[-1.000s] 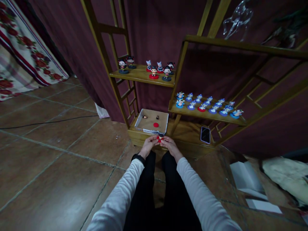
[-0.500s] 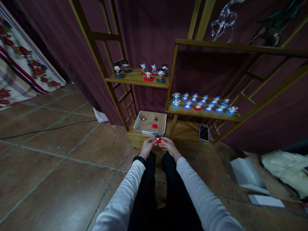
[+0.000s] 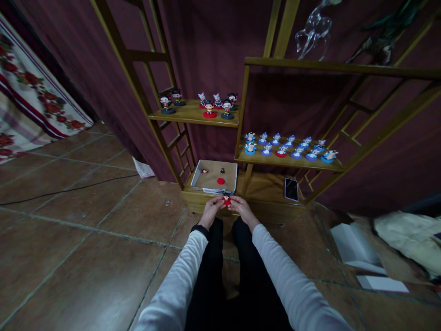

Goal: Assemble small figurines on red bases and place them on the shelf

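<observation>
Both hands meet in front of my knees around a small red-based figurine [image 3: 226, 199]. My left hand [image 3: 212, 207] pinches it from the left and my right hand [image 3: 240, 207] from the right, fingers closed on it. Just beyond stands an open cardboard box [image 3: 206, 184] on the lowest shelf; it holds a loose red base [image 3: 221, 180] and two small dark pieces. Several figurines [image 3: 209, 108] stand on the upper left shelf. A row of blue-based figurines [image 3: 285, 148] fills the right shelf.
The wooden shelf unit [image 3: 248, 119] stands against a dark red curtain. A phone [image 3: 291, 189] lies on the bottom board right of the box. A glass horse [image 3: 313, 27] is on top. White papers [image 3: 354, 250] and cloth lie on the tiled floor at right; a cable crosses left.
The view has drifted slightly, so the shelves sit a little further left and lower. Both hands stay closed on the figurine in the same spot.
</observation>
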A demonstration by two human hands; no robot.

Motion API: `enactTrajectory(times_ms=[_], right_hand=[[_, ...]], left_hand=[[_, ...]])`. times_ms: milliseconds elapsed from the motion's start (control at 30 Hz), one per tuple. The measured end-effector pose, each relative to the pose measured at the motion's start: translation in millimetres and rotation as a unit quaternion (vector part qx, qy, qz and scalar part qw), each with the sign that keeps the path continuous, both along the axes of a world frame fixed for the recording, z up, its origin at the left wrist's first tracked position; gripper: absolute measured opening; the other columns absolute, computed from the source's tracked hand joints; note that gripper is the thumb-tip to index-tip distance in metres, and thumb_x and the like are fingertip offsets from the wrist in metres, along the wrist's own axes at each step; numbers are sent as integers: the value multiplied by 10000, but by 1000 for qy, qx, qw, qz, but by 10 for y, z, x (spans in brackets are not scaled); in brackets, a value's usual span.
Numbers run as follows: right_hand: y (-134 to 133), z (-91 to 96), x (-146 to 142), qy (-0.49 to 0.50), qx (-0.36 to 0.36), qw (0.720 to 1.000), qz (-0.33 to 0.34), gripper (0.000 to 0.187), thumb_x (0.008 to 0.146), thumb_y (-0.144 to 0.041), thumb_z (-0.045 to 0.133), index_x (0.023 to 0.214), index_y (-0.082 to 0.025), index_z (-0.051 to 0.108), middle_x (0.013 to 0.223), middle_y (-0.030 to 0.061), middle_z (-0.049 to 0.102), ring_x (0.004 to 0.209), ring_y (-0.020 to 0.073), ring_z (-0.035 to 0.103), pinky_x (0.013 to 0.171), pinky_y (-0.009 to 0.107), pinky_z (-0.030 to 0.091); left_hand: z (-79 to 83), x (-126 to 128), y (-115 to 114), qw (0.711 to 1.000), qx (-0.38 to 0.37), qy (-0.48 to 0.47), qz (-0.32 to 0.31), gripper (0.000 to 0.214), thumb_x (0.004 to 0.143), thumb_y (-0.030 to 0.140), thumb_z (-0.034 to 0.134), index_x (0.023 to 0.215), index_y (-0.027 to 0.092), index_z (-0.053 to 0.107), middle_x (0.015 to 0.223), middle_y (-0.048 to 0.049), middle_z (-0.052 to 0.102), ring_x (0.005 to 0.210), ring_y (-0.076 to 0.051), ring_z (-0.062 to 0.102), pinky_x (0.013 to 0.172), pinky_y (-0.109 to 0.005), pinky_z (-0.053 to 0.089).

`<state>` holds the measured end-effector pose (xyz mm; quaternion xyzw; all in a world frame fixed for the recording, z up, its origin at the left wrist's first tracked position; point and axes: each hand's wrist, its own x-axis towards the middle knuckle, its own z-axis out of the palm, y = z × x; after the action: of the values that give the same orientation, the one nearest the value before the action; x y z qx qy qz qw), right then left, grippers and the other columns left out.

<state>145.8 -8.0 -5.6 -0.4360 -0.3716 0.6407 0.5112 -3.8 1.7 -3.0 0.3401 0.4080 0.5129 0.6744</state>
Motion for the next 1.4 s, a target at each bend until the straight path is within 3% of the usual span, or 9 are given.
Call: enactTrajectory(times_ms=[167, 433, 800, 1000, 1400], right_hand=[[8, -7, 10, 12, -9, 1000, -13, 362, 664, -381, 692, 965, -191, 626, 781, 32, 663, 648, 123, 608, 718, 325, 498], [3, 19, 27, 5, -4, 1000, 18, 410, 625, -352, 719, 1000, -213, 630, 902, 45, 668, 747, 138, 611, 739, 305, 482], [-17, 53, 26, -11, 14, 999, 49, 492, 593, -346, 739, 1059, -247, 618, 1040, 50, 644, 878, 175, 603, 776, 311, 469], [-19, 56, 15, -18, 13, 999, 37, 522, 581, -354, 743, 1071, -236, 606, 1084, 60, 632, 900, 184, 601, 789, 333, 470], [-23, 75, 19, -17, 7, 999, 40, 477, 594, -334, 738, 1047, -235, 624, 1027, 52, 653, 873, 177, 608, 774, 316, 471]], left_hand=[[-11, -3, 19, 1000, 17, 13, -23, 441, 541, 233, 789, 950, 118, 671, 905, -93, 687, 788, -167, 624, 841, -343, 438], [4, -4, 4, 998, 45, 51, -6, 455, 517, 236, 797, 939, 128, 663, 899, -86, 690, 814, -172, 608, 872, -356, 409], [-51, -15, 22, 996, 66, 54, -4, 448, 517, 248, 796, 924, 139, 644, 917, -81, 677, 862, -189, 605, 887, -374, 395], [-52, -15, 36, 998, 55, 35, -7, 545, 499, 229, 805, 1008, 141, 632, 1004, -101, 666, 947, -208, 591, 926, -385, 371], [-30, -15, 21, 997, 44, 49, -47, 455, 513, 265, 802, 931, 132, 684, 893, -74, 693, 812, -181, 609, 870, -343, 405]])
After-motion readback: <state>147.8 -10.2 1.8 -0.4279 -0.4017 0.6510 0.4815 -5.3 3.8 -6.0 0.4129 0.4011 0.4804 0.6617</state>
